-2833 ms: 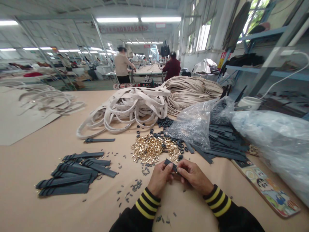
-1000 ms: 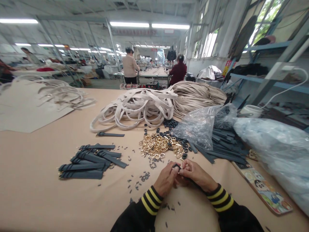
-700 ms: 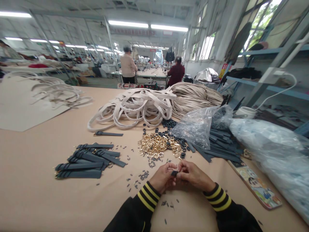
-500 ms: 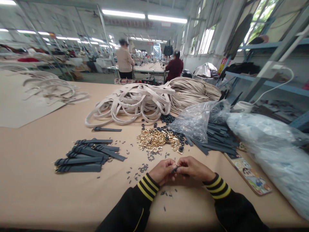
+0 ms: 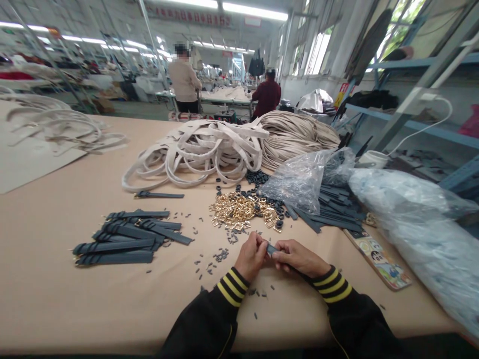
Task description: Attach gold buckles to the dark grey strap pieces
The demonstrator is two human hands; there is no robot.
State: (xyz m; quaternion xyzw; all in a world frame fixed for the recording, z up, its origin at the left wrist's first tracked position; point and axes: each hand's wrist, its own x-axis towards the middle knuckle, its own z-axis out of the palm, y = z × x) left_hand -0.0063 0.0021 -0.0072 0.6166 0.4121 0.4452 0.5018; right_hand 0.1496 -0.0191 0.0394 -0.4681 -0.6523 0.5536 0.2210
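Note:
Both of my hands are closed around one dark blue-grey strap [image 5: 271, 249], a short piece of which shows between them. My left hand [image 5: 251, 255] pinches its left end, and the fingers cover whatever is there. Further along, my right hand [image 5: 299, 258] grips the strap with thumb and fingers. Just beyond the hands lies a heap of gold buckles [image 5: 235, 209]. Dark strap loops [image 5: 257, 177] are scattered behind and beside it. Small dark bits [image 5: 220, 256] lie loose left of my left hand. A pile of buckled straps [image 5: 127, 237] rests farther left.
Pale looped straps [image 5: 202, 154] and a bundle of beige strips [image 5: 295, 134] lie at the back. To the right are a clear plastic bag [image 5: 295, 182], loose dark straps [image 5: 337, 209], a phone in a cartoon case [image 5: 377, 259] and a large plastic-wrapped bundle [image 5: 407, 219]. Two people stand beyond the table.
A blue-grey strap now shows stretched between my hands, where a gold buckle showed at the fingertips before. My left hand has turned more upright. The view has shifted slightly.

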